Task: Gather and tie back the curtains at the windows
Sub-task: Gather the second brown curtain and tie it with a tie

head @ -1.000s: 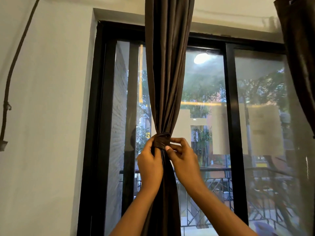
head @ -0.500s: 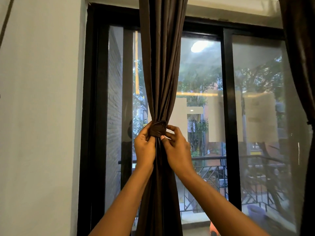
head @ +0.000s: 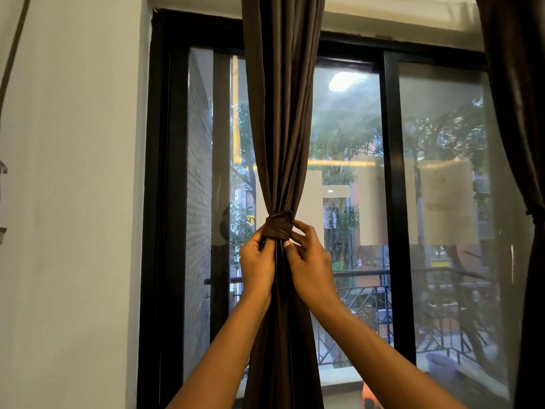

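A dark brown curtain [head: 280, 119] hangs gathered into one bunch in front of the black-framed window [head: 390, 172]. A matching brown tie band [head: 278, 229] is wrapped around the bunch at mid height. My left hand [head: 256, 265] pinches the curtain folds just below the band on its left side. My right hand [head: 308, 261] grips the band's right side, with the fingertips on the band and the thumb against the folds below. A second brown curtain [head: 519, 128] hangs at the right edge, cinched at about the same height.
A pale wall [head: 73, 202] runs along the left, with a dark cable [head: 13, 54] hanging near its edge. Through the glass I see a balcony railing [head: 368, 293], trees and buildings. A purple pot [head: 441, 367] stands outside at the lower right.
The view dipped and came back up a little. Both hands stayed at the tie band, with the fingers shifting slightly around it.
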